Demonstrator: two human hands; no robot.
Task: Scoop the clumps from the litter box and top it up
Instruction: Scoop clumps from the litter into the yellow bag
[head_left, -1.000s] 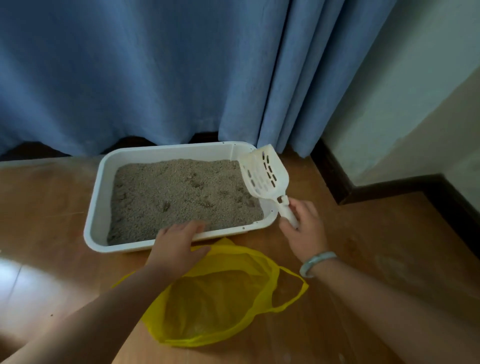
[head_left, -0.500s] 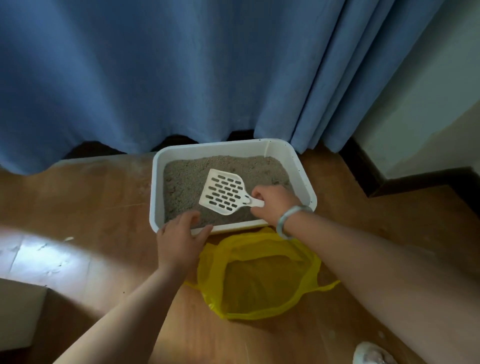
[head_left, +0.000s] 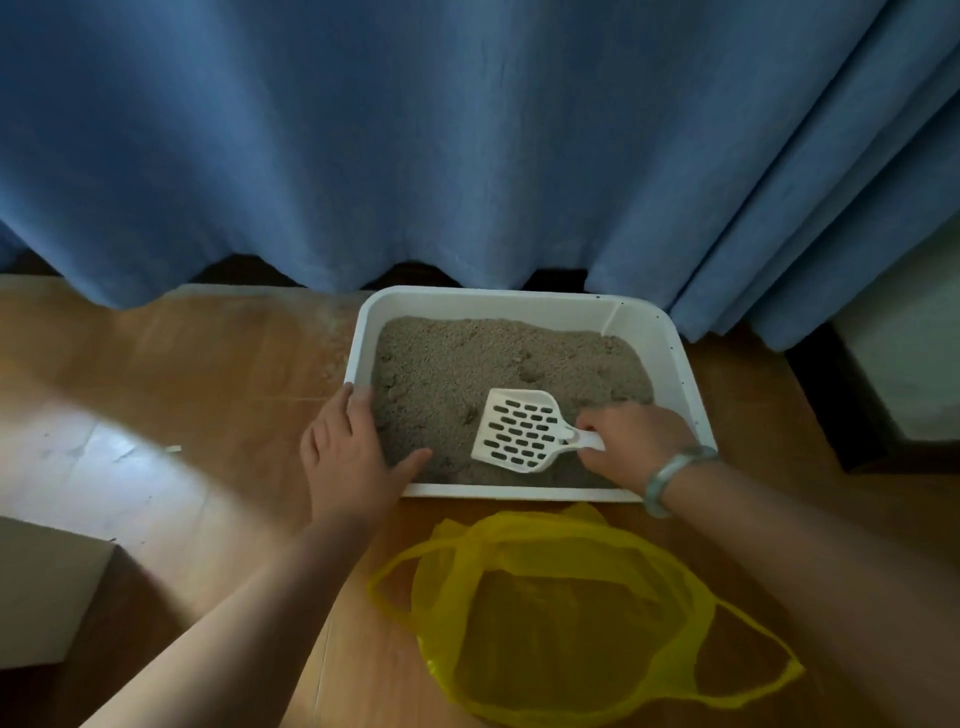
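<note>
Here, on the left, the wooden floor (head_left: 182, 374) carries the white litter box (head_left: 519, 297), which sits just in front of the blue curtain (head_left: 467, 130). The left hand (head_left: 353, 457) lies flat and released over the box's near left corner, fingers straight along the side rim and thumb spread towards the litter (head_left: 467, 353). It looks placed there to stop the box sliding while the other hand digs. Its forearm reaches in from the lower left. In the middle, the slotted white scoop (head_left: 522, 431) lies over the near part of the litter, blade pointing left, seemingly ready to go under a clump; whether it touches the grains I cannot tell. The right hand (head_left: 634, 447), a pale bracelet (head_left: 670, 478) at its wrist, is clenched round the scoop's short handle, knuckles up, the arm coming in from the lower right across the near rim. Just before the box, the yellow bag (head_left: 571, 613) lies open-mouthed on the floor, likely kept near so clumps travel a short way.
</note>
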